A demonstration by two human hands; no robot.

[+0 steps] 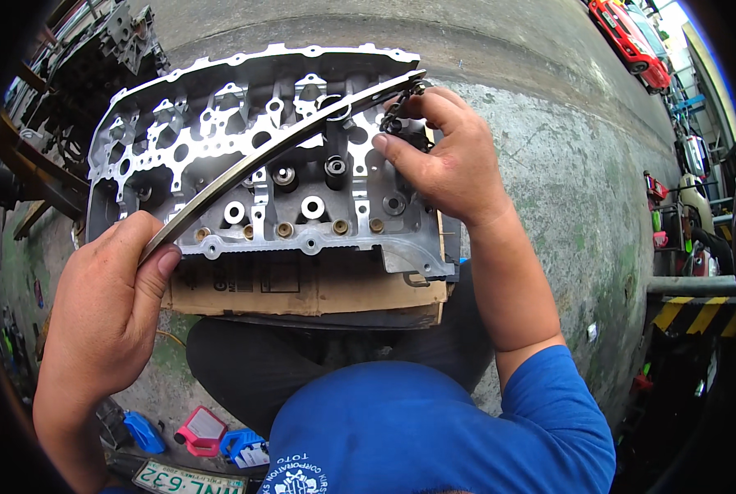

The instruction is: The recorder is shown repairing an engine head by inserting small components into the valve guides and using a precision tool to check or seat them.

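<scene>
Above the cylinder head (236, 144) a long metal bar (257, 160) runs slantwise. At the head's near left edge, the left hand (109, 305) has its grip pinching the bar's near end; over its right end, the right hand (450, 156) seems to pinch a dark fitting (394, 119) (small, partly hidden). Cardboard (351, 292) lies beneath the head.
</scene>
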